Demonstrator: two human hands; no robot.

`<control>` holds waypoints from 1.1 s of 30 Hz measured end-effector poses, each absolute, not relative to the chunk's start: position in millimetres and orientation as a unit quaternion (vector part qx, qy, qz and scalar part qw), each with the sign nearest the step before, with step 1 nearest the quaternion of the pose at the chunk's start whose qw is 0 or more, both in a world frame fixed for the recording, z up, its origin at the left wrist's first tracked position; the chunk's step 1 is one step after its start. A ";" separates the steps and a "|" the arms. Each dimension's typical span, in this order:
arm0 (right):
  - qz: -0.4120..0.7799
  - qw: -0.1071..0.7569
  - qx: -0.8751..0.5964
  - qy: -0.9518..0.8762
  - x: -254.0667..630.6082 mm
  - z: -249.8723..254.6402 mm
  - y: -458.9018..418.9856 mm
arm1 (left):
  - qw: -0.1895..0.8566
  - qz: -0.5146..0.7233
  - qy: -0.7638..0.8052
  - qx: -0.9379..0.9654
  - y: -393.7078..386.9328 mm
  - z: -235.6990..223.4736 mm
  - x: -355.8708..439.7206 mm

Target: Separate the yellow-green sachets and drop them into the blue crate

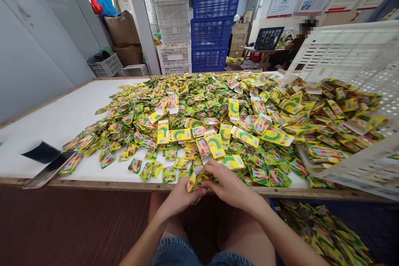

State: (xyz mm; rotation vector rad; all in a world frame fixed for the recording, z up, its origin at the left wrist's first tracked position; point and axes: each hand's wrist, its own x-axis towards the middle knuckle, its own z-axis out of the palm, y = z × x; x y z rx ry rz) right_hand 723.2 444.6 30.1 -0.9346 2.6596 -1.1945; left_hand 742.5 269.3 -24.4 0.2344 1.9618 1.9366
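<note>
At the table's front edge, above my lap, my left hand point(182, 197) is closed around a small yellow candy box point(190, 183) with a raised white flap. My right hand point(226, 186) is bent over the same box from the other side, fingers and thumb pinched at its opening. What those fingertips hold is mostly hidden; green-and-yellow wrapping shows between the hands. Just beyond lie flat yellow boxes point(215, 144) with green arcs and barcodes. Small green candy packets point(169, 174) lie loose on the white tabletop point(71, 104), several close to my left hand.
A large heap of packets point(199, 99) covers the table's middle. On the right, a tipped white crate point(339, 35) holds more filled boxes. A phone point(51, 170) lies at left. Below right stands a bin of packets point(321, 232). Stacked blue crates point(212, 29) and a seated person point(296, 48) are behind.
</note>
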 end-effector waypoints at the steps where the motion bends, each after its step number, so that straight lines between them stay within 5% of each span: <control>1: -0.385 0.023 -0.298 0.873 720.5 26.8 443.5 | 0.166 0.676 0.713 0.086 270.0 -23.6 738.4; 10: -0.328 -0.053 -0.277 0.901 706.7 12.6 432.7 | 0.138 0.686 0.709 0.089 276.4 -21.5 717.2; 21: -0.349 0.019 -0.339 0.873 697.8 26.3 436.1 | 0.122 0.673 0.721 0.108 275.0 -32.0 722.4; 33: -0.357 -0.121 -0.290 0.880 706.9 21.3 429.6 | 0.071 0.689 0.712 0.118 274.4 -30.3 715.5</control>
